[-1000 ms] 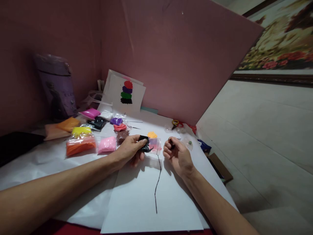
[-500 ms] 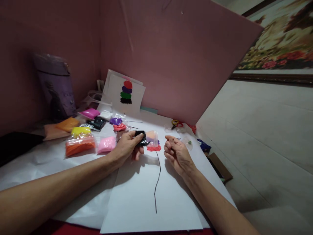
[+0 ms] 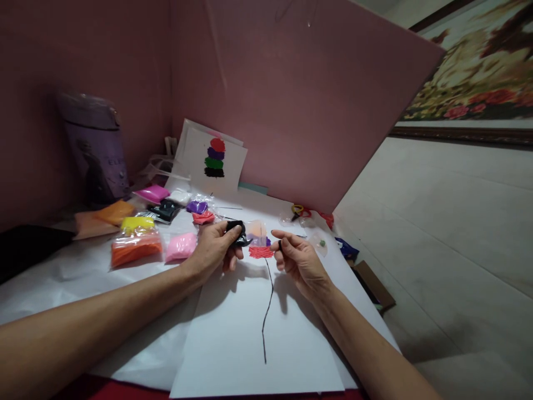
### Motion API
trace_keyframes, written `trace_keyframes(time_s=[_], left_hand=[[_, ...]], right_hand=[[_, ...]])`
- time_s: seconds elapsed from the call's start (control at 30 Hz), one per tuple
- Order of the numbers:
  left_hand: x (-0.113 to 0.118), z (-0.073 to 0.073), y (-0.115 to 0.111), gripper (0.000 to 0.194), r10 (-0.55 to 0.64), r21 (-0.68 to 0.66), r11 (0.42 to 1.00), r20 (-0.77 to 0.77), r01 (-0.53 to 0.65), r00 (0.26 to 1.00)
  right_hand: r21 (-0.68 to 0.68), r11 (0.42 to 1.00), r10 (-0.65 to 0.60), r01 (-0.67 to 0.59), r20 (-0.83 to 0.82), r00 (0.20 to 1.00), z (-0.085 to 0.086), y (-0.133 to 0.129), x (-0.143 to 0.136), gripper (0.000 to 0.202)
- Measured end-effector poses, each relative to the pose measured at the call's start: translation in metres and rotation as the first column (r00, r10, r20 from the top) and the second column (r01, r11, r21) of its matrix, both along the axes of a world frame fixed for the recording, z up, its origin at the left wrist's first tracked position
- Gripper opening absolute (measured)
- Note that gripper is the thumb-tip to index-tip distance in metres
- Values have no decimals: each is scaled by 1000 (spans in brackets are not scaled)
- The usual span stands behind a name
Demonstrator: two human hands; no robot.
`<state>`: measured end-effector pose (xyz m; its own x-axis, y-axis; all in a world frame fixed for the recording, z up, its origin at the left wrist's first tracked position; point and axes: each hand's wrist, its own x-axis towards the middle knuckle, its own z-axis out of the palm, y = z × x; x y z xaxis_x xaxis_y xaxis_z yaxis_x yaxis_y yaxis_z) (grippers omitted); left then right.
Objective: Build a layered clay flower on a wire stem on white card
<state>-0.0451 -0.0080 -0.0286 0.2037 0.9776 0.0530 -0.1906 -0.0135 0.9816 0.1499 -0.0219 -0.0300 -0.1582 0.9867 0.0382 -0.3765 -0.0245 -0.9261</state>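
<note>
The left hand [image 3: 214,247] grips a lump of black clay in a clear bag [image 3: 236,233] at the centre of the frame, fingers curled around it, while the right hand [image 3: 297,258] pinches a tiny black bit of clay [image 3: 280,243] between thumb and forefinger just to its right. Between the two hands, a red clay patch [image 3: 260,251] sits on a white sheet [image 3: 250,344] at the top of a thin black line [image 3: 267,311] running toward the lower centre. Left of the hands, bags of coloured clay lie on the desk [image 3: 62,278]: pink [image 3: 180,246], orange [image 3: 135,248], yellow [image 3: 138,223], magenta [image 3: 153,193], purple [image 3: 197,206]. A card with red, purple, green and black swatches [image 3: 215,158] leans against the pink board [image 3: 300,100] at upper centre. A purple container [image 3: 96,149] stands at the upper left; scissors [image 3: 300,210] lie right of centre near the board
</note>
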Motion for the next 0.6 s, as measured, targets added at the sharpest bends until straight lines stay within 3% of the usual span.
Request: trace_keyframes(time_s=[0.33,0.6], left_hand=[[1,2,-1,20,16,-10,1000,-26,-16,1000],[-2,2,4,21,76,-6,997,25,-75,997]], right_hand=[[10,1000,-5,5,-26,1000,5,-3,-2,38],[58,976,-208,209,-25,978,-1,7,7,39]])
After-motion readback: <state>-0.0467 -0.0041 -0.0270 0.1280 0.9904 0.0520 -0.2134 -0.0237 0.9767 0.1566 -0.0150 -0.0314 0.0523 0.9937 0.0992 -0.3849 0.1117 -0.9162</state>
